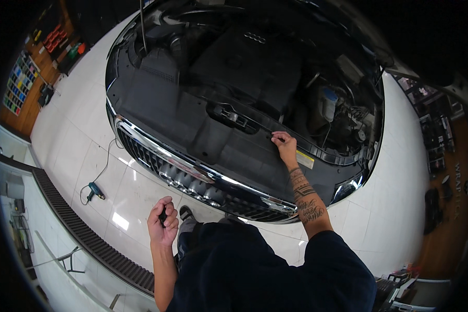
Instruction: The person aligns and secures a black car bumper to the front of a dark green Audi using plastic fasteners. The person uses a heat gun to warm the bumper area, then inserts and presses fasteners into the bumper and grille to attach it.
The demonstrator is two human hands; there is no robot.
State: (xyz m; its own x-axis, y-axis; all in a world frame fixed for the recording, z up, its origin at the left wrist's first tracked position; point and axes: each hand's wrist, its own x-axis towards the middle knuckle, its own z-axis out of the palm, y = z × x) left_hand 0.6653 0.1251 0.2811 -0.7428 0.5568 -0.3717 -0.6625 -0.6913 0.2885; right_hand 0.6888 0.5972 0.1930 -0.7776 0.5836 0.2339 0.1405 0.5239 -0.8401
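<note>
My right hand (286,147) reaches over the front of a car with its hood up. Its thumb and fingertips are pinched together at the black plastic cover (226,151) behind the grille, to the right of the hood latch (237,119). Whatever lies between those fingertips is too small to make out. My left hand (164,222) is raised in front of the car at the lower left, palm up with curled fingers. Small black pieces (163,215) show inside it, their exact kind unclear.
The chrome-edged grille (161,156) runs along the car's front, close to my legs. Beyond the cover sits the black engine cover (249,65). A hood prop rod (143,26) stands at the far left. A teal heat gun (94,191) with its cord lies on the tiled floor.
</note>
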